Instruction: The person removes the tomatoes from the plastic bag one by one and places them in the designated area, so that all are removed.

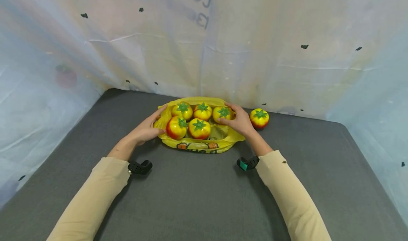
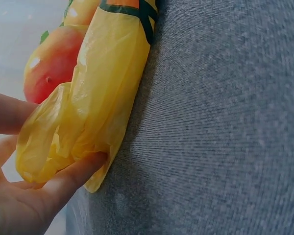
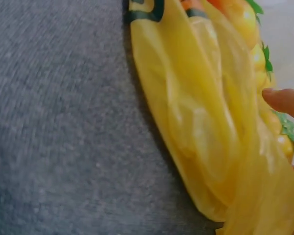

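A yellow plastic bag (image 1: pixel 228 136), its mouth spread wide, lies on the table with several shiny yellow-red tomatoes (image 1: pixel 199 128) inside, each topped by a green star-shaped calyx. At the bag's left end, my left hand (image 1: pixel 146 128) holds the rim; in the left wrist view, its thumb (image 2: pixel 10 113) is at the inner side and its fingers (image 2: pixel 76 174) lie against the outside. My right hand (image 1: pixel 239 119) reaches over the right end and grips the rightmost tomato (image 1: pixel 222 114) between thumb and fingers. In the right wrist view, the thumb (image 3: pixel 284 102) shows beside the tomatoes, while the other fingers are mostly hidden.
Another tomato (image 1: pixel 259 118) sits on the dark grey table (image 1: pixel 197 191), outside the bag and just right of my right hand. Pale plastic sheeting (image 1: pixel 223 49) hangs behind the table and along both sides. Black straps (image 1: pixel 140 167) are worn at both wrists.
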Motion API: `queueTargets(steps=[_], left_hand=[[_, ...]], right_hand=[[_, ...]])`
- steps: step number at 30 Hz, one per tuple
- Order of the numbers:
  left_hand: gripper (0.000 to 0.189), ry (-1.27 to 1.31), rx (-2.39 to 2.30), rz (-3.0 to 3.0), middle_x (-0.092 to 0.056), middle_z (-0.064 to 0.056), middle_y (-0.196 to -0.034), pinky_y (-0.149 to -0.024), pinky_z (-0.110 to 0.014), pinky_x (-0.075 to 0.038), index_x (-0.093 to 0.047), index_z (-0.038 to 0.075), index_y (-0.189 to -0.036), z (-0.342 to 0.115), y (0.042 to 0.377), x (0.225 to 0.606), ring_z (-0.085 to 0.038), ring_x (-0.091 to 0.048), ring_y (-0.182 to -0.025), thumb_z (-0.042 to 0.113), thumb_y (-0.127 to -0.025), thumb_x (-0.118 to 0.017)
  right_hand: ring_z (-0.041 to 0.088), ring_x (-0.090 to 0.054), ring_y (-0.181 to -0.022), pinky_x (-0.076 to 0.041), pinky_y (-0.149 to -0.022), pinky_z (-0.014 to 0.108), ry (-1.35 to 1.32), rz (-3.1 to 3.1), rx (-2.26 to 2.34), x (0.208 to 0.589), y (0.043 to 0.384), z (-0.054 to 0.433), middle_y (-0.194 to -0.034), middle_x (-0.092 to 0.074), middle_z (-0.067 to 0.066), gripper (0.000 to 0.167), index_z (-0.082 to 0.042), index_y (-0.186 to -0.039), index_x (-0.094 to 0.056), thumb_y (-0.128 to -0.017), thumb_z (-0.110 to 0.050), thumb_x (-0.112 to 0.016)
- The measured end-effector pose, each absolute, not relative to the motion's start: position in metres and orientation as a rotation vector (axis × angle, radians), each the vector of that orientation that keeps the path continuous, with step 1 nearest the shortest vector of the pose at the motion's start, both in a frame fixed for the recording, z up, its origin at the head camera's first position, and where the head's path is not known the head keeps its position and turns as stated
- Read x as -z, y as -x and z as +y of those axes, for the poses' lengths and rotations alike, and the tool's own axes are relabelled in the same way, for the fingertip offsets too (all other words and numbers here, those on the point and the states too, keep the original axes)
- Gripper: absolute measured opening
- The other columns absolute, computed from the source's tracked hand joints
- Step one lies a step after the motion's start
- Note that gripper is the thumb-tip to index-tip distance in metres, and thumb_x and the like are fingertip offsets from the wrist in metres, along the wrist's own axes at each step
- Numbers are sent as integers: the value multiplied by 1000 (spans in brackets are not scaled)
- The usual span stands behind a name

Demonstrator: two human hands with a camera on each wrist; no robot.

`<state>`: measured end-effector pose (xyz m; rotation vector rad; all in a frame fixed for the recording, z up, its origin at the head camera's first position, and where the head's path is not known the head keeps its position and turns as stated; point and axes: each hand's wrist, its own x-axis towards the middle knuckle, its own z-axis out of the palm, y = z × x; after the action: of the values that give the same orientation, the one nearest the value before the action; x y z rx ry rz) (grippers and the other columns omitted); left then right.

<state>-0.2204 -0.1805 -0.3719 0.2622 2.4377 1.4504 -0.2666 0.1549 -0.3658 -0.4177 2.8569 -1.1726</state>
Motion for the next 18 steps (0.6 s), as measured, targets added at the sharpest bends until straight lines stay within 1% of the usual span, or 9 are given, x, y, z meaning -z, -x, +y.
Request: queueTargets(steps=[6,10,14,18], left_hand=[[89,-256,-1447,2445,-12,-28,-155,-106,-58,-34,-2,29,-156,-180,221,374,-45,-22,-140,-1,-90,-55],[89,-252,-1442,2437,-12,-27,-155,-104,-57,-36,-2,30,-156,-181,222,376,-45,-22,-140,0,-90,-54],[90,-243,-1453,2421,-11,-27,-156,-103,-57,-37,0,31,-155,-183,224,375,-45,-22,-140,1,-90,-54],[90,-241,-1464,2403,-9,-27,-156,-104,-58,-36,1,32,-155,-184,224,374,-46,-21,-140,1,-91,-55]], right_hand=[[34,-39,-133,-36,-106,50,428,2868,1141,370,268,157,-147,-41,15,69,-12,-144,-43,-84,-30,-73],[34,-39,-133,-36,-106,50,399,2862,1143,368,268,157,-148,-41,14,69,-14,-144,-43,-85,-31,-73],[32,-38,-135,-37,-106,49,387,2860,1184,359,265,157,-148,-41,12,68,-15,-144,-44,-84,-31,-73],[31,-40,-134,-38,-106,46,438,2867,1249,346,261,159,-147,-43,12,67,-11,-142,-46,-84,-28,-74]])
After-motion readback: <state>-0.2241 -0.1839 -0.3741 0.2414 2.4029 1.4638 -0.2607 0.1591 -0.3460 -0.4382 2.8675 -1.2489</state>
